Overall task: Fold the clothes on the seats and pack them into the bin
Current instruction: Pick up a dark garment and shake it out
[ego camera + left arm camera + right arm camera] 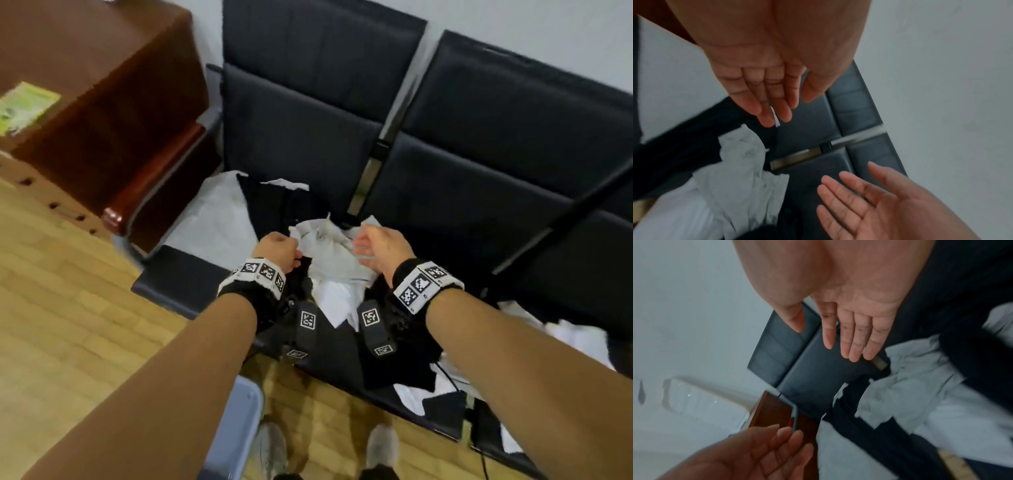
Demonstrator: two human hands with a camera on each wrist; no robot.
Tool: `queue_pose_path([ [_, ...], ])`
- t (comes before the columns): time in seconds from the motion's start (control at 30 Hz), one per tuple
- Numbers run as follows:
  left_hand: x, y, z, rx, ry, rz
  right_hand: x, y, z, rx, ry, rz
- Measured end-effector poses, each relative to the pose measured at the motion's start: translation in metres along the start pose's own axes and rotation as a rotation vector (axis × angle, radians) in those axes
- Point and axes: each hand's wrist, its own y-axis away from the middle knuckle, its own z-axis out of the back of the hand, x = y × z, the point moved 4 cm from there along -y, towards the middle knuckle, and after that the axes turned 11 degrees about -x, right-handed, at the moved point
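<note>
Grey cloth is what your next move turns on: the crumpled grey shirt (334, 248) lies on the near part of the left seat (298, 144), directly between your two hands and just below them.

Starting at the left, the white garment (214, 219) is spread flat on the seat's left side, with a dark garment (274, 202) lying across it. Your left hand (275, 251) hangs over the shirt's left edge; in the wrist views its fingers (774, 104) are straight and spread, gripping nothing. The shirt bunches in a heap running roughly from far to near, its white underside spilling toward the seat's front edge. Your right hand (380, 246) hangs over the shirt's right edge, palm turned inward, fingers (855, 344) likewise straight and empty.

Both hands look about equally near, one per side, so you should be able to drop straight down and take both edges at once. More clothes (428, 383) are heaped on the right seat (513, 178), and the bin (236, 428) stands on the floor by your left foot, nearer your left arm.
</note>
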Motion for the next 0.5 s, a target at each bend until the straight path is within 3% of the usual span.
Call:
queue_pose_path([
  [0.13, -0.009, 0.018, -0.099, 0.179, -0.127, -0.085, -0.032, -0.019, 0.090, -0.132, 0.023, 0.003],
  [0.3, 0.019, 0.034, -0.209, 0.287, -0.301, -0.219, -0.112, -0.067, 0.185, -0.255, 0.177, 0.029],
  [0.5, 0.071, 0.015, -0.315, 0.299, -0.478, -0.386, -0.201, -0.136, 0.233, -0.208, 0.373, 0.112],
])
